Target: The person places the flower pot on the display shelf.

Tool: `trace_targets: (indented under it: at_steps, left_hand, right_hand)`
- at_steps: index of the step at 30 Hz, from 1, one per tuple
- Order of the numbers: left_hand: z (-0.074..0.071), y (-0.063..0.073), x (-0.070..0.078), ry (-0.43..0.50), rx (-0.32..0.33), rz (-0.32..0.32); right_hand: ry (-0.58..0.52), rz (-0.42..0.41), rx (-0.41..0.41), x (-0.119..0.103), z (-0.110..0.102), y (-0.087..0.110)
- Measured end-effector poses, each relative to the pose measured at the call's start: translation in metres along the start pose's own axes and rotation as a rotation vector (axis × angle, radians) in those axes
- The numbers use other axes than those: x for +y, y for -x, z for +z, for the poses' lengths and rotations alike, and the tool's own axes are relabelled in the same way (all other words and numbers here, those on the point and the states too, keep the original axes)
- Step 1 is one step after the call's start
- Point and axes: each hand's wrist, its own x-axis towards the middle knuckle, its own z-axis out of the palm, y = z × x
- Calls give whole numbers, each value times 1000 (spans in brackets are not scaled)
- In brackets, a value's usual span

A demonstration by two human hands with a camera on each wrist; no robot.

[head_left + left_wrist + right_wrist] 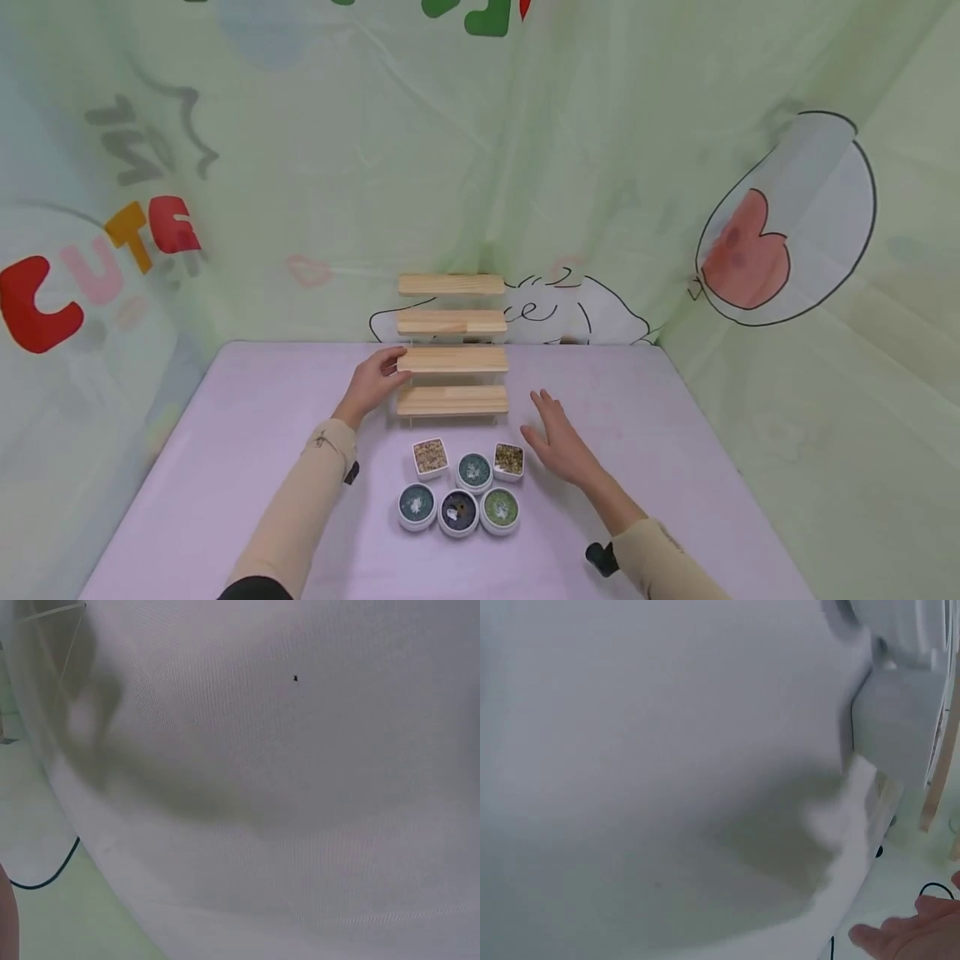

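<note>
A tiered stand with several pale wooden shelves [452, 360] rises at the back of the table. My left hand [372, 383] holds the left end of the second shelf from the bottom, fingers at its upper edge and thumb below. My right hand [562, 446] hovers at the stand's lower right with its fingers spread and nothing in it; part of this hand [911, 935] also shows in the right wrist view. Nearest to it is a square white tub [509, 461] with brownish-green bits. A white container [900, 712] appears at the top right of the right wrist view.
In front of the stand are a square tub of beige grains [431, 457], a teal-topped round jar [474, 472], a second teal jar [417, 504], a dark one [458, 511] and a green one [500, 508]. A printed curtain [600, 200] hangs behind the pale table [600, 375].
</note>
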Motion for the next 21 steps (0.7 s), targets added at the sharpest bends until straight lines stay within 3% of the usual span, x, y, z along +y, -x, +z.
trace_targets:
  at_steps: [10,16,21]
  left_hand:
    - [-4,1,-1,-3,0,-32]
    - [-4,-2,-4,-2,-6,-9]
    - [-3,-3,-5,9,-14,-7]
  right_hand:
    - [-162,-91,-23,-2,17,36]
    - [-263,-123,-28,4,26,44]
    - [-279,-129,-49,5,32,47]
